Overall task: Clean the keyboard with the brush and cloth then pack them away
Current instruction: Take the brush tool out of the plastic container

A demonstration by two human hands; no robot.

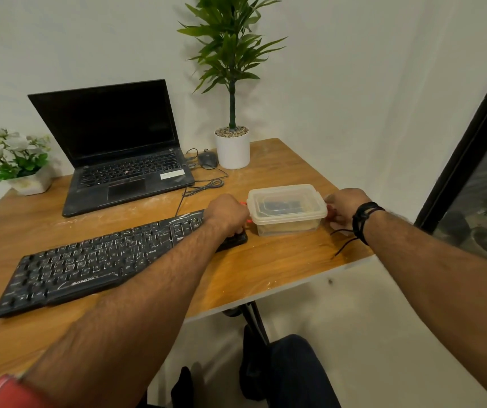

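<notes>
Lying keyboard [112, 260], long axis left-right

A keyboard [112, 260] is laid on the table [266, 260] at the front left, with a lidded container [288, 209] just beside its right end, flanked by the left hand [227, 213] and right hand [345, 206], a laptop [118, 148] behind, a mouse [208, 159] and potted plant [232, 142] at the back.
</notes>
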